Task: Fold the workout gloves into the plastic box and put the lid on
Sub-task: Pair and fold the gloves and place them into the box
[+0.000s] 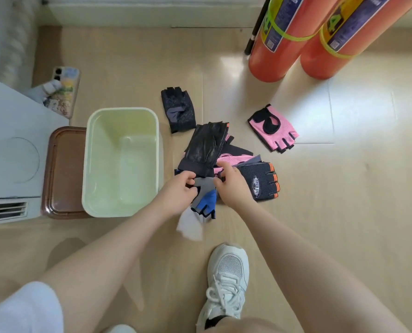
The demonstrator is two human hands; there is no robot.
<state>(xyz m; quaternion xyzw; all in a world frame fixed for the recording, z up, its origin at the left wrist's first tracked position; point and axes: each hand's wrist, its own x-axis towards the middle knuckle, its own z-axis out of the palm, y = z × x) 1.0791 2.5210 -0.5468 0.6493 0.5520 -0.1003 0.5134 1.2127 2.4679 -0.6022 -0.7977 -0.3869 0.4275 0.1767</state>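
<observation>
Grey-blue glove [203, 195] pinched by left hand [178, 192] and right hand [231, 186] fingers; box [122, 162] empty.

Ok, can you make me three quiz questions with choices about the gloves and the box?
1. Where is the brown lid?
A. on the box
B. on the floor left of the box
C. in a hand

2. What colour is the glove lying alone on the right?
A. pink and black
B. green
C. white

3. How is the plastic box now?
A. full of gloves
B. shut
C. open and empty

Answers: 1 B, the lid lies flat beside the box's left side. 2 A, it is pink mesh with black trim. 3 C, only its pale bare bottom shows.
</observation>
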